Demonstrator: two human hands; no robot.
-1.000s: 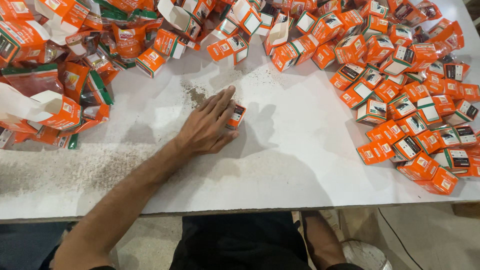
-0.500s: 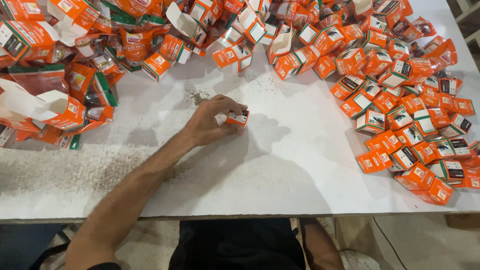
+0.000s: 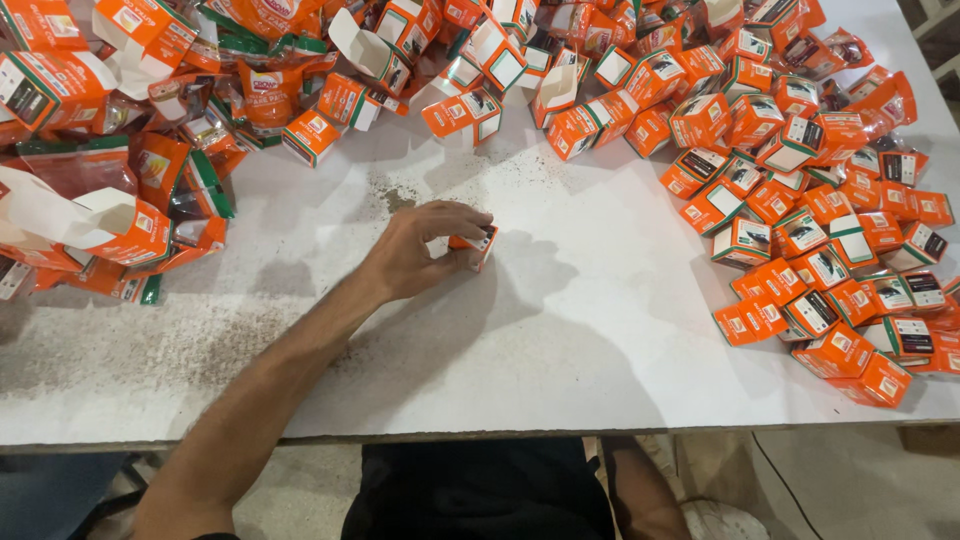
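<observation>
A: Progress? One small box [image 3: 474,246] is gripped on the table [image 3: 560,340] centre by the curled left hand [image 3: 420,252].

B: Closed boxes [image 3: 830,250] are stacked at 3 o'clock, open boxes [image 3: 480,70] piled at 12. Right hand isn't seen.

Bright, even overhead light; sharp picture with a few soft shadows.

The white table [image 3: 560,360] is well lit, with no strong glare. A broad, soft shadow of the person falls across its near middle, and the left hand [image 3: 420,250] casts a fainter one to its right. The orange boxes [image 3: 820,220] look crisp, slightly stretched towards the corners. The floor below is dimmer.
</observation>
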